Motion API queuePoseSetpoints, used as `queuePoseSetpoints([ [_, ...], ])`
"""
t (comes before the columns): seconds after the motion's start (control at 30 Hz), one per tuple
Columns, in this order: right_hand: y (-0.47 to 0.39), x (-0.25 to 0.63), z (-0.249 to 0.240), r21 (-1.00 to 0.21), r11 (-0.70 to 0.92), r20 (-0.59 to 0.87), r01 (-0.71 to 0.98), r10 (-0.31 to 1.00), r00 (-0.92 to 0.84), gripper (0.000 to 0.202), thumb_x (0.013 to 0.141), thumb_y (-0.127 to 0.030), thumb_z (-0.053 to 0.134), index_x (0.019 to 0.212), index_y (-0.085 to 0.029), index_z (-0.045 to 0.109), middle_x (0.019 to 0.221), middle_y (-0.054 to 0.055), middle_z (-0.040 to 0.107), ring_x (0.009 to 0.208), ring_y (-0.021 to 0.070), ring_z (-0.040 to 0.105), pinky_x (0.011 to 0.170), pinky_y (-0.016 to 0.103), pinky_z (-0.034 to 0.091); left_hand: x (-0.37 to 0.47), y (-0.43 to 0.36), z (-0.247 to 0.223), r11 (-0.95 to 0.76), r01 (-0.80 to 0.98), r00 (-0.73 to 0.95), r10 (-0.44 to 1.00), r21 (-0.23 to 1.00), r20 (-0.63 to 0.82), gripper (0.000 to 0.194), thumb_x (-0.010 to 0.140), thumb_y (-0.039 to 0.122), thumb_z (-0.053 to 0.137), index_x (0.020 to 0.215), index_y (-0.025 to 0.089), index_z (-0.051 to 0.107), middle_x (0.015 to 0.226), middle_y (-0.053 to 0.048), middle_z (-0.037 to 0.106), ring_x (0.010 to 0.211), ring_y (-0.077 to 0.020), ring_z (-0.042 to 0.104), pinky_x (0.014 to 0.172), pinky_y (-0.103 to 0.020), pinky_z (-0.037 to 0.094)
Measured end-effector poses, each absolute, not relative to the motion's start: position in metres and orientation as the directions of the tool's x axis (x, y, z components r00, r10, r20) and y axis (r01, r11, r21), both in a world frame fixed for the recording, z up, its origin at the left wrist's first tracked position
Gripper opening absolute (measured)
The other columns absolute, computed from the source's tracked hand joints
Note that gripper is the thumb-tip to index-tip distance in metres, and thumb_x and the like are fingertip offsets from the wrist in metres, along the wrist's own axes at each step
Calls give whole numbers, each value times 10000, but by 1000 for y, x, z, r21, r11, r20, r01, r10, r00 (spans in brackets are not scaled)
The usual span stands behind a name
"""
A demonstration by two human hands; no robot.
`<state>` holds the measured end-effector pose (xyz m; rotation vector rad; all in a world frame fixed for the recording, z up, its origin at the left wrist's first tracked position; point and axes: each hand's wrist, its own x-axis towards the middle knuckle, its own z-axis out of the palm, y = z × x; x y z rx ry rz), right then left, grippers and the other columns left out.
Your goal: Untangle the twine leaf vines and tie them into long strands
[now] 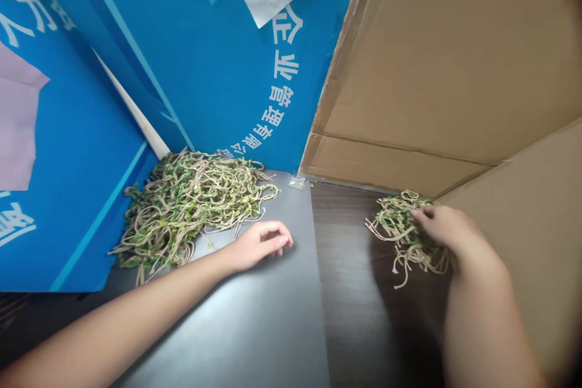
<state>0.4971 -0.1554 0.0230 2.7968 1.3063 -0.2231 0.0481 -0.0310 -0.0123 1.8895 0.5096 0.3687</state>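
Leafy cords (393,213) lie in a small heap at right of the frame, the right hand (450,230) touching them; whether it pinches any, I cannot tell. The left hand (261,245), loosely curled with nothing visible in it, is over the grey surface (273,321). Beyond, at centre left, a larger heap (195,197) is probably hemmed in by the blue panels (213,66).

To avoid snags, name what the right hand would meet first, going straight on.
Likely the small heap of leafy cords; the right hand seems to touch it, though depth is unclear.
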Motion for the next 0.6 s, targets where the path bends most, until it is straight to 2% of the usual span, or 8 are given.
queuePoseSetpoints([
  [0.07,-158,499,36,-53,-643,-115,764,764,635,408,1011,-432,490,1093,-166,790,1130,227,751,921,294,694,770,373,451,45,-27,-14,-344,172,830,555,923,51,341,1018,448,534,966,147,686,950,-83,707,830,-169,663,754,-291,532],
  [0.23,-164,497,74,-154,-680,34,716,721,692,432,1008,-431,470,1038,-127,775,1096,271,742,920,290,650,785,416,396,43,-15,-14,-435,210,777,618,876,121,280,994,417,582,956,179,725,1064,-86,708,1020,-217,656,960,-381,502],
  [0.37,-160,480,88,-368,-662,188,653,634,750,491,1026,-513,417,991,-134,728,997,232,745,861,227,645,770,380,424,41,-6,-20,-461,246,712,683,853,164,319,1023,414,523,928,176,713,1089,-93,692,1055,-232,638,1014,-432,467],
  [0.43,-154,464,90,-566,-506,224,651,665,712,534,1038,-593,372,995,-167,691,1034,185,748,837,169,670,755,311,465,40,-4,-22,-462,247,696,697,852,176,332,1032,417,506,932,174,709,1090,-95,686,1052,-233,635,1007,-435,468],
  [0.47,-150,454,90,-779,-286,236,559,692,682,489,988,-615,505,921,-159,666,981,190,745,801,176,676,735,312,475,40,-4,-23,-462,242,693,698,853,181,333,1033,419,505,937,174,708,1095,-96,683,1053,-233,635,1002,-431,472],
  [0.5,-145,442,91,-889,-111,216,444,753,621,475,923,-637,620,851,-169,646,896,163,740,768,180,674,722,313,479,40,-4,-23,-461,234,694,696,856,185,332,1033,423,508,943,173,708,1102,-98,681,1058,-233,634,996,-424,477],
  [0.53,-140,429,91,-934,-28,173,357,837,519,488,876,-652,688,783,-178,623,822,129,727,733,172,663,713,307,480,40,-4,-24,-460,224,695,694,859,190,331,1034,428,511,955,174,707,1113,-100,678,1068,-234,634,990,-416,482],
  [0.6,-128,399,89,-968,35,104,248,957,270,481,887,-635,707,760,-183,603,760,79,705,712,153,645,714,292,484,39,-5,-25,-452,201,692,693,869,201,322,1035,444,519,1024,177,700,1150,-107,670,1090,-236,631,971,-396,497],
])
